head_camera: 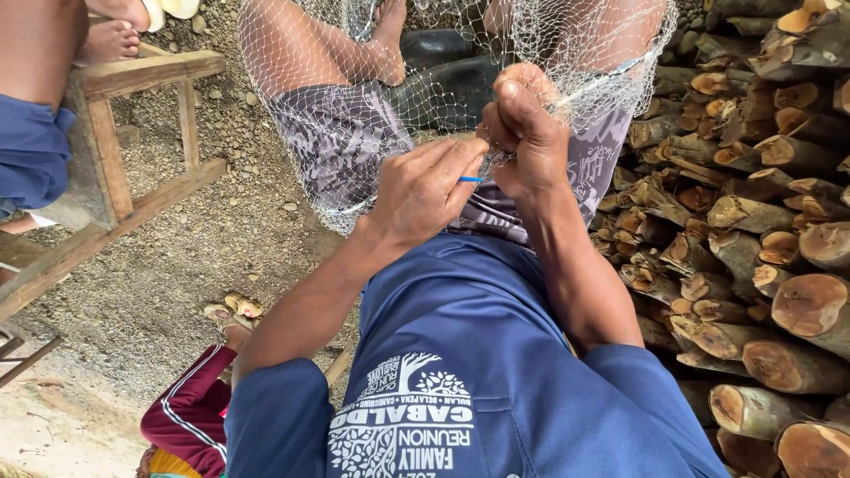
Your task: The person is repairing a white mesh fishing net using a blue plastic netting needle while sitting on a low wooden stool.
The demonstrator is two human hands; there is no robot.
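Left of the grip stood a wooden bench [133, 75]; the left hand [421, 190] was closed, pinching a thin blue needle [469, 179] whose tip pointed into the right hand's fist. The right hand [529, 133] was clenched tight on a bunched edge of the net [354, 133], which hung above and to both sides of the grip; logs [761, 221] lay stacked to its right. The step appeared to be knotting a mesh, and a further stitch would call for a taut twine.
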